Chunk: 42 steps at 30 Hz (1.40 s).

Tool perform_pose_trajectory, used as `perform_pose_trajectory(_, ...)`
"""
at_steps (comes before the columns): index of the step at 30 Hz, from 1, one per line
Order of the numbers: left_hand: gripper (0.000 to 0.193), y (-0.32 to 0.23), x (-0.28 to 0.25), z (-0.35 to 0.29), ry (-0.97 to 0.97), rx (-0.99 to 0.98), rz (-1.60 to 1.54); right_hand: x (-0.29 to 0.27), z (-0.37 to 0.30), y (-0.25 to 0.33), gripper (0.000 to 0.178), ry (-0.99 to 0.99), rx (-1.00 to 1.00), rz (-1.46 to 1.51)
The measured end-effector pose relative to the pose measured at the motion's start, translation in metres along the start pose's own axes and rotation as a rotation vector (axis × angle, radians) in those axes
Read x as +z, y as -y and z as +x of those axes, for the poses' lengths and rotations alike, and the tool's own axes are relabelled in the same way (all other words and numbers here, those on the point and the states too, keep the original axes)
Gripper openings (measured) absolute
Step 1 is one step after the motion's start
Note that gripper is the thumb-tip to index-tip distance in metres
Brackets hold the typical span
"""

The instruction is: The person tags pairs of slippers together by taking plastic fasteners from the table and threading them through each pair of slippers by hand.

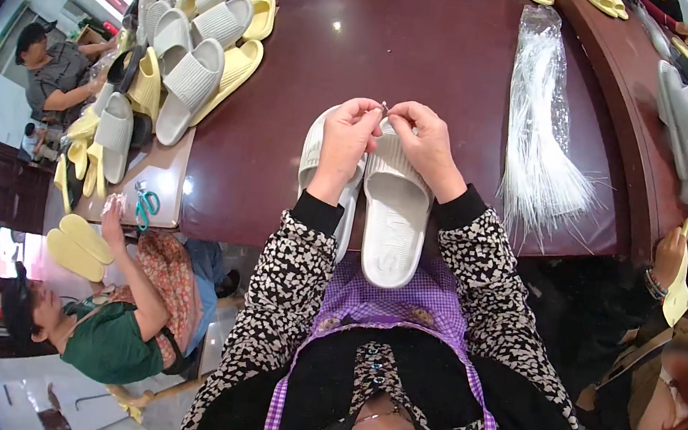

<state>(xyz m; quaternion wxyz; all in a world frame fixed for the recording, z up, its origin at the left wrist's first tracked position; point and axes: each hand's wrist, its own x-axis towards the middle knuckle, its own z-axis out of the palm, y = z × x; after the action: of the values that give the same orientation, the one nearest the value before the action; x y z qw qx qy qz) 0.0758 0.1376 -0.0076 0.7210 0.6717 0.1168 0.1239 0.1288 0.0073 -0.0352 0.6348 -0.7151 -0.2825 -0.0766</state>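
Note:
A pair of light grey slide slippers lies before me at the table's near edge. The right slipper point(394, 222) sticks out over the edge toward my purple checked apron; the left slipper point(345, 231) is partly covered by my wrist. My left hand point(348, 141) is closed in a pinch above the slippers' far ends. Beside it, my right hand point(427, 143) pinches too, its fingertips almost meeting the left ones. Something small and dark shows between the fingertips, too small to name.
White thin plastic strips point(541, 128) in a clear bag lie to the right. Grey slippers point(193, 84) and yellow slippers point(241, 73) are heaped at the left, near teal-handled scissors point(147, 205). Several people work around the dark red table point(421, 41).

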Motion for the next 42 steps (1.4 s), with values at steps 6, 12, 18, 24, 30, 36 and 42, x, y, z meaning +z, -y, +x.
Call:
perform_pose_trajectory(6, 0.010, -0.002, 0.005, -0.002, -0.003, -0.012, -0.011, -0.002, 0.000, 0.000, 0.008, -0.063, -0.078, -0.091)
perform_pose_trajectory(12, 0.014, -0.006, -0.003, 0.004, 0.075, -0.097, -0.034, -0.003, 0.000, -0.004, 0.008, -0.065, -0.086, -0.122)
perform_pose_trajectory(18, 0.014, -0.008, -0.010, 0.008, 0.145, -0.156, -0.037, -0.004, 0.000, 0.001, 0.007, -0.035, -0.094, -0.161)
perform_pose_trajectory(24, 0.013, -0.011, -0.014, 0.011, 0.184, -0.223, -0.047, -0.005, 0.000, 0.002, 0.007, -0.030, -0.115, -0.191)
perform_pose_trajectory(30, 0.013, -0.010, -0.017, 0.015, 0.213, -0.231, -0.058, -0.004, 0.002, 0.000, 0.006, -0.025, -0.149, -0.174)
perform_pose_trajectory(36, 0.012, -0.012, -0.013, 0.012, 0.214, -0.251, -0.064, -0.005, -0.001, 0.000, 0.006, -0.019, -0.149, -0.169)
perform_pose_trajectory(42, 0.010, -0.010, -0.012, 0.013, 0.204, -0.255, -0.014, -0.004, -0.003, 0.000, 0.005, -0.018, -0.162, -0.187)
